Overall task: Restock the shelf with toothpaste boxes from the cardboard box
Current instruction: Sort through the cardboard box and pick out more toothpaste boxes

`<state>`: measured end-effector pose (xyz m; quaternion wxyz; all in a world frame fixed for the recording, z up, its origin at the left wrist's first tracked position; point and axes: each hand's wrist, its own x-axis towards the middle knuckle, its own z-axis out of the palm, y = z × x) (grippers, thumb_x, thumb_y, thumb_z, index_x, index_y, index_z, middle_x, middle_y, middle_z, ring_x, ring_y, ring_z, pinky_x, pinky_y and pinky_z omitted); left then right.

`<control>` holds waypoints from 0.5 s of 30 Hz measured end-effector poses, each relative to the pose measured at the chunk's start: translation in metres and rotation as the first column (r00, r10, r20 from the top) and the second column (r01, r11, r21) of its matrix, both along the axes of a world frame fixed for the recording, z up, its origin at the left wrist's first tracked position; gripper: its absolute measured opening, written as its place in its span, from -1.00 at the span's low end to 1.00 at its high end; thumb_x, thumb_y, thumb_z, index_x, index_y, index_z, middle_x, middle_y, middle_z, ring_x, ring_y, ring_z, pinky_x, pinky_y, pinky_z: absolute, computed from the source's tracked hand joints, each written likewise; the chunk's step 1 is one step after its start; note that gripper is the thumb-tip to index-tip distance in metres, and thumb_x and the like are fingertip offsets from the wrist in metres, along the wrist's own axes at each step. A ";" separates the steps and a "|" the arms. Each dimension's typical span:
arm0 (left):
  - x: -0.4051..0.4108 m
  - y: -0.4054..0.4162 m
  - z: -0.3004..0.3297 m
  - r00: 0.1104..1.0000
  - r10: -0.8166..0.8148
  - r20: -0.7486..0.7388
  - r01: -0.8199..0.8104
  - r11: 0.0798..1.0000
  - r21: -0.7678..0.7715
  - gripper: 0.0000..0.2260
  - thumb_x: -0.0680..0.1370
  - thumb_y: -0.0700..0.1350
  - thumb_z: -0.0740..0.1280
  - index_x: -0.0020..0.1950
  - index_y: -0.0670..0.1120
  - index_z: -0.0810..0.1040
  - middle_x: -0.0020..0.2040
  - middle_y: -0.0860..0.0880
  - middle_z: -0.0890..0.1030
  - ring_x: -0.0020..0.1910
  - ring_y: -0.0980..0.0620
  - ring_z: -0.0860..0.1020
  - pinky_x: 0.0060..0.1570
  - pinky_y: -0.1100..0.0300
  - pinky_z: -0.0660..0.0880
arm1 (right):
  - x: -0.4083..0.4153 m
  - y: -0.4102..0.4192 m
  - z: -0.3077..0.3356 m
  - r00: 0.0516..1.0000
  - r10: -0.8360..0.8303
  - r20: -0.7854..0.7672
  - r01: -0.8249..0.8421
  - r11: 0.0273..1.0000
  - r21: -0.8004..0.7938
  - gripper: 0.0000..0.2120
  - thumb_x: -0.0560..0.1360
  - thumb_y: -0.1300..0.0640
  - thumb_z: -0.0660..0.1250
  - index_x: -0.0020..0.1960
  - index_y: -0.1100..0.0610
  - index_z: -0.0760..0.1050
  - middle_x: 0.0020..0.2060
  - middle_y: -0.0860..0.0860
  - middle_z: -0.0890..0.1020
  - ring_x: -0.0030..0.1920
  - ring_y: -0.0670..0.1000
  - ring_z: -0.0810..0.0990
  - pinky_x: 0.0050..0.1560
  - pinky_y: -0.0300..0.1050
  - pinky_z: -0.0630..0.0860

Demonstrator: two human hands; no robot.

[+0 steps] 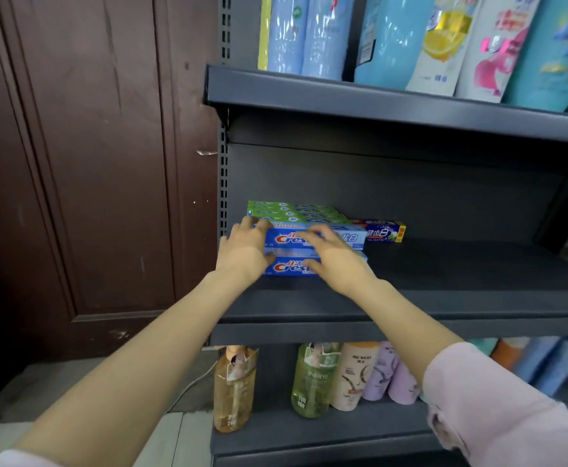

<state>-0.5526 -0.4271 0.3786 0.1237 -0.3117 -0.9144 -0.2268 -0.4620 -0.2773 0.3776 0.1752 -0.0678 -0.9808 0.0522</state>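
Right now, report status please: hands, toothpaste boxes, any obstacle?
Left hand and right hand open, on two stacked blue toothpaste boxes. Green boxes behind. Shelf free on right.

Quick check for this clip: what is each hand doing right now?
Left hand: open, fingers resting on the left end of the blue Crest toothpaste boxes.
Right hand: open, fingers spread across the fronts of those boxes.

Two blue toothpaste boxes (313, 246), stacked at the middle shelf's left, each read "Cres", the rest covered by hands. A cream bottle (353, 375) on the lower shelf reads "MCWON".
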 end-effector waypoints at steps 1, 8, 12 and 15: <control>0.007 -0.001 0.001 1.000 0.004 -0.024 -0.004 1.000 0.018 -0.52 0.51 -0.08 0.34 0.41 -0.02 0.32 0.37 -0.08 0.31 0.35 -0.11 0.31 0.25 -0.06 0.31 | 0.008 0.000 0.002 0.997 -0.046 -0.068 0.042 0.997 -0.061 -0.53 0.59 0.11 0.23 0.47 0.00 0.22 0.40 0.00 0.25 0.33 0.05 0.38 0.16 0.04 0.50; 0.080 0.026 0.007 0.980 -0.199 0.027 0.187 0.951 0.248 -0.74 0.53 -0.13 0.25 0.22 -0.10 0.48 0.15 -0.10 0.57 0.14 -0.11 0.50 0.05 0.06 0.45 | 0.095 0.015 -0.003 0.955 -0.250 -0.159 0.220 0.958 -0.184 -0.68 0.56 0.10 0.24 0.31 0.04 0.41 0.12 0.05 0.48 0.10 0.09 0.54 0.08 0.04 0.52; 0.142 0.071 -0.007 0.937 -0.347 0.051 0.333 0.926 0.177 -0.83 0.52 -0.10 0.24 0.08 -0.04 0.52 0.01 -0.09 0.63 0.09 -0.15 0.53 -0.05 0.07 0.46 | 0.166 0.048 -0.022 0.908 -0.415 -0.061 0.396 0.896 -0.201 -0.69 0.55 0.13 0.22 0.29 0.08 0.44 0.11 0.13 0.50 0.12 0.19 0.53 0.12 0.07 0.49; 0.197 0.123 -0.032 0.868 -0.490 0.072 0.484 0.871 0.087 -0.83 0.51 -0.07 0.23 0.04 -0.02 0.54 0.07 -0.10 0.63 0.07 -0.16 0.56 -0.02 0.06 0.48 | 0.230 0.080 -0.058 0.818 -0.572 0.066 0.570 0.788 -0.233 -0.70 0.52 0.14 0.22 0.24 0.10 0.48 0.15 0.19 0.53 0.17 0.21 0.51 0.14 0.07 0.49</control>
